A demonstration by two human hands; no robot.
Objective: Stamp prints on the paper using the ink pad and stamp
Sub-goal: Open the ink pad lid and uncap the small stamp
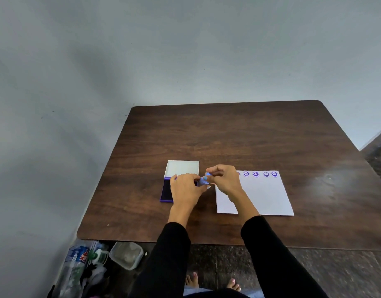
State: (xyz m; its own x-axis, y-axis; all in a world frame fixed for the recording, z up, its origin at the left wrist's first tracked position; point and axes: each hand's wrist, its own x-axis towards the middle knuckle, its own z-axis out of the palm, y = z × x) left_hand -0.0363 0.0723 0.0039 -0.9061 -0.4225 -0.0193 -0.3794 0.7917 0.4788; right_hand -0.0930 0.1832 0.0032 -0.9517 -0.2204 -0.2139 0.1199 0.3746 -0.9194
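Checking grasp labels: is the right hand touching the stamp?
Touching. In the head view the right hand has its fingers pinched on the small blue stamp, with no gap visible; the left hand grips it too.

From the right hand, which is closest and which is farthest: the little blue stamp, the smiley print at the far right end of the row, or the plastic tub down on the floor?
Measured from the right hand, in the head view:
1. Blue stamp: held in its fingers, at its left.
2. Rightmost smiley print: on the paper's top right corner.
3. Plastic tub: on the floor, past the table's near left edge.
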